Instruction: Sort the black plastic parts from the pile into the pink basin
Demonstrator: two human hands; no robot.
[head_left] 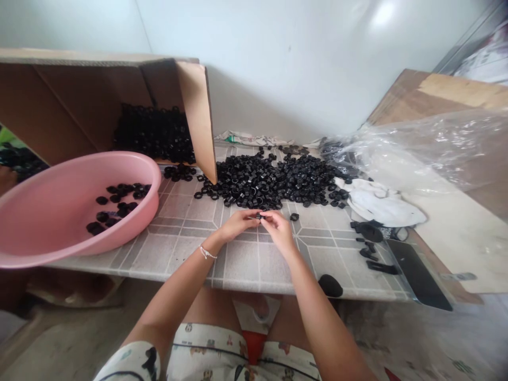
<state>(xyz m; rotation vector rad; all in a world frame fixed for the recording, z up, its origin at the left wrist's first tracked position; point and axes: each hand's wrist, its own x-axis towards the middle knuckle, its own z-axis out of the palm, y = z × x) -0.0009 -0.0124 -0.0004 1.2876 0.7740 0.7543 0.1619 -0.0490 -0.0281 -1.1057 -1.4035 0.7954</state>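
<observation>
Between the fingertips of both hands is a small black ring-like part (259, 216), mostly covered by the fingers. My left hand (239, 223) pinches it from the left, and a bracelet circles that wrist. From the right, my right hand (277, 225) closes on the same part. Just beyond my hands lies a wide heap of black ring-like parts (270, 180). One loose ring (294, 217) rests right of my right hand on the checked tablecloth (238, 264).
A pink basin (79, 243) holding several black pieces stands left. Behind it, a cardboard box (196, 116) on its side contains more black parts. To the right are a white cloth (384, 203), a dark phone-like slab (418, 272), clear plastic (428, 143) and boards.
</observation>
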